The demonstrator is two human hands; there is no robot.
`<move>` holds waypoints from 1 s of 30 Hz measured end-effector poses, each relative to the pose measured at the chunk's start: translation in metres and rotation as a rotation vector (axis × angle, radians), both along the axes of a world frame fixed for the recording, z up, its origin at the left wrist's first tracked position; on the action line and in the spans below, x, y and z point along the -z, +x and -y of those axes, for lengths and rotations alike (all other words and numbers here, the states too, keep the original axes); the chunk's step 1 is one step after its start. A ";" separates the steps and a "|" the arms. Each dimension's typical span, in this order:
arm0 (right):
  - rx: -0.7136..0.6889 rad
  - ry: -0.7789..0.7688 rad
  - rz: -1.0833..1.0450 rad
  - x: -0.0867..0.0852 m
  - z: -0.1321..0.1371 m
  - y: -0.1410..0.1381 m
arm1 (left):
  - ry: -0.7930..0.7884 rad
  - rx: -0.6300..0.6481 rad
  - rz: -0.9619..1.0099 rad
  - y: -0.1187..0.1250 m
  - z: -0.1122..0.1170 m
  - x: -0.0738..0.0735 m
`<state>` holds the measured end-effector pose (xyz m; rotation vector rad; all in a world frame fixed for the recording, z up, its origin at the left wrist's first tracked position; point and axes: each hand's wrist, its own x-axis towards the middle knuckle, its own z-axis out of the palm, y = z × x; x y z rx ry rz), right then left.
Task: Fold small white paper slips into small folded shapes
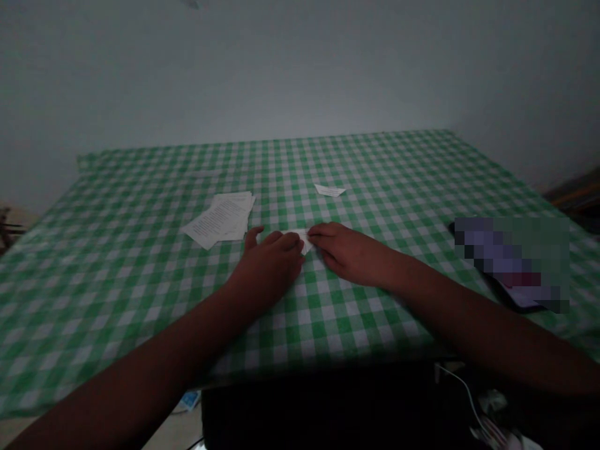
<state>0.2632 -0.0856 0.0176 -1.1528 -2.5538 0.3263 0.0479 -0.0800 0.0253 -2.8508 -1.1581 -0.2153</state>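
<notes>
A small piece of white paper (305, 240) lies on the checked cloth between my hands, mostly covered by fingers. My left hand (272, 265) rests over its left part, fingers bent and pressed on it, the thumb sticking out to the left. From the right, my right hand (349, 253) holds the paper's right edge with its fingertips drawn together. Farther back lies a folded, boat-shaped paper (330, 190) with lines of print. Left of my hands is a loose stack of printed paper sheets (224, 217), the top one turned at an angle.
A green and white checked tablecloth (140, 269) covers the table. At the right lies a phone-like dark device (509, 265), its surface blurred into blocks. A plain wall (281, 69) stands behind. Below the front edge at right are a white cable (464, 384) and some clutter.
</notes>
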 end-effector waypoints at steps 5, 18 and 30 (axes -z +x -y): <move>-0.001 0.013 -0.006 0.001 0.000 0.000 | -0.020 -0.003 0.005 0.000 0.001 0.000; -0.031 0.007 -0.045 0.000 0.001 0.000 | -0.074 0.054 0.013 -0.005 -0.014 -0.006; -0.080 0.014 0.060 -0.004 0.000 -0.001 | -0.134 -0.019 0.162 -0.003 -0.030 0.004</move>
